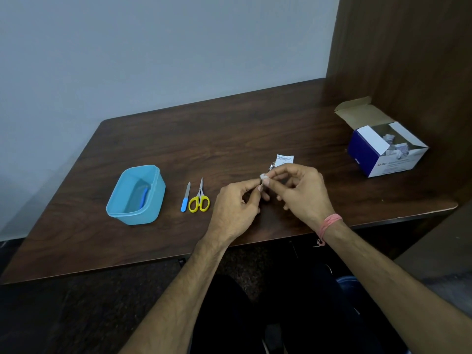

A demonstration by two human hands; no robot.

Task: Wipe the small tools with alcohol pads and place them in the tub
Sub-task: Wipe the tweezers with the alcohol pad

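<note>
I see the left hand (236,200) pinching a small metal tool (270,167); the right hand (298,190) pinches a white pad (263,177) against it.

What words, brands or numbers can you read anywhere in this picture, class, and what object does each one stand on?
"BD": brand mark on the white side of the open pad box.
Lines of print beside that mark on the box: too blurred to read.
Small print on the torn pad wrapper lying on the table: too small to read.
Tub, nail file, scissors: no text visible.
</note>
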